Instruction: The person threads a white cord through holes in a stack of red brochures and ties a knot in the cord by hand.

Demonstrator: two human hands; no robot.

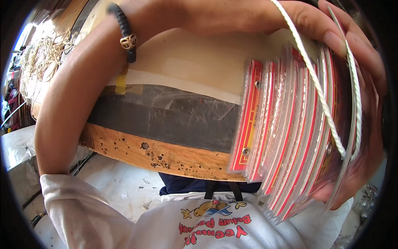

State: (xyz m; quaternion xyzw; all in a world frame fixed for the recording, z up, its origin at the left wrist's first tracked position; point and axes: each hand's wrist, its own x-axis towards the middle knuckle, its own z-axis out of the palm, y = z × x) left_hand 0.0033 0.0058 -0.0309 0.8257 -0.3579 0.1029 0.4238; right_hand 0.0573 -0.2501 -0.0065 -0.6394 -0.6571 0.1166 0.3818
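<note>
A row of red-and-gold cards in clear plastic sleeves (pixel 286 137) stands on edge, packed close, with metal eyelets on their faces. My left arm reaches across the top, and my left hand (pixel 309 20) is closed at the upper end of the rightmost sleeved card (pixel 340 182), seen edge-on. Round the far right side curls my right hand (pixel 371 128), holding this card, with a fingertip at its lower end. Most of the right palm is hidden. A white twisted cord (pixel 314 79) hangs over my left hand and loops at the rightmost card, then rises along it.
Beneath the cards lies a wooden board (pixel 195 155) with a pitted front edge and a dark strip (pixel 166 110). Tangled pale cords (pixel 45 56) lie at the far left. Small scraps (pixel 143 182) dot the white floor below.
</note>
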